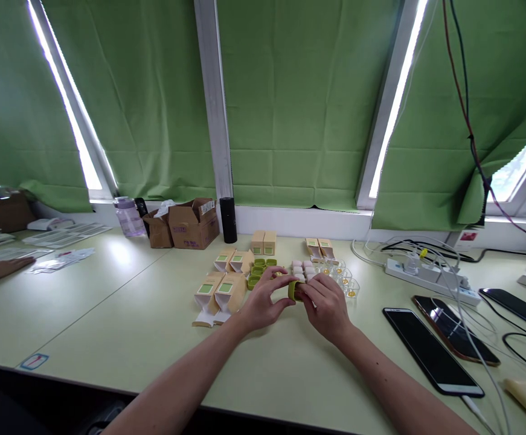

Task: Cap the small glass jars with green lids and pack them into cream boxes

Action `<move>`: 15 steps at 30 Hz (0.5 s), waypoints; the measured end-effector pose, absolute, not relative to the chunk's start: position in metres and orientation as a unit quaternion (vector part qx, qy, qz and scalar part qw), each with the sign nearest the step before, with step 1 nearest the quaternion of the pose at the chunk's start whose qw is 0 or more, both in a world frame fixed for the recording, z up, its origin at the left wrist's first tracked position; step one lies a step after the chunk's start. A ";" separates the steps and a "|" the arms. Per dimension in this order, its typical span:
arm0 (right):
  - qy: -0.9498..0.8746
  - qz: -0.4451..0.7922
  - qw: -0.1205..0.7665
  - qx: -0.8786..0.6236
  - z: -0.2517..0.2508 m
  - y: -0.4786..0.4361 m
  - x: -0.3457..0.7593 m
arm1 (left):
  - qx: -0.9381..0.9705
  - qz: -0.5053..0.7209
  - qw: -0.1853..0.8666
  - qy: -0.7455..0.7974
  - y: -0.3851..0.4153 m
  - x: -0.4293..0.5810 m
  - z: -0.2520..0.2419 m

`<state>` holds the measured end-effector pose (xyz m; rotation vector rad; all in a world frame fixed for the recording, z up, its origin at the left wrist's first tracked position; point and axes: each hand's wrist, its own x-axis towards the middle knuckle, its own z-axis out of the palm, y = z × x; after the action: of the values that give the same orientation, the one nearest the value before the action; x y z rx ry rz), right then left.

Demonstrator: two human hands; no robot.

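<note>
Between my two hands is a small green container (294,291), raised over the table and turned on its side. My left hand (263,302) grips it from the left between thumb and fingers. From the right, my right hand (328,307) has its bent fingers pressed together at the container's near side; whatever lies under those fingertips is hidden. Behind my left hand several more green containers (254,280) stand grouped. White-pink blocks (298,270) and clear cups (351,289) with yellow bottoms sit behind my right hand. Open cardboard boxes (230,291) with green labels lie left of my hands.
Two closed small boxes (263,241) stand farther back, beside a black cylinder (228,220) and a larger carton (194,226). On the right are phones (430,347), a power strip (430,281) and loose cables. Another person's hand (6,270) rests at far left.
</note>
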<state>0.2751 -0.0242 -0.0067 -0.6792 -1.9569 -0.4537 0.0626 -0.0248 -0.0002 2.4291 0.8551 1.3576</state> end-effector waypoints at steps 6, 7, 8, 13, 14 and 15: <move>-0.809 -0.181 0.487 -0.276 -0.007 -0.023 0.276 | 0.832 0.458 0.108 0.294 -0.024 0.062 -0.001; -0.810 -0.181 0.485 -0.276 -0.007 -0.023 0.276 | 0.832 0.456 0.108 0.295 -0.024 0.062 -0.001; -0.811 -0.180 0.484 -0.275 -0.007 -0.023 0.277 | 0.833 0.455 0.108 0.297 -0.024 0.062 -0.002; -0.826 -0.158 0.476 -0.258 -0.003 -0.024 0.282 | 0.827 0.468 0.101 0.293 -0.021 0.060 -0.001; -0.827 -0.154 0.478 -0.254 -0.003 -0.025 0.283 | 0.824 0.474 0.096 0.293 -0.020 0.059 -0.001; -0.826 -0.151 0.482 -0.251 -0.002 -0.025 0.284 | 0.821 0.480 0.090 0.296 -0.019 0.057 -0.001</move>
<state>0.2837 -0.0255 -0.0019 -0.6130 -2.0127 -0.3677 0.0574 -0.0190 -0.0013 2.4408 0.8794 1.4271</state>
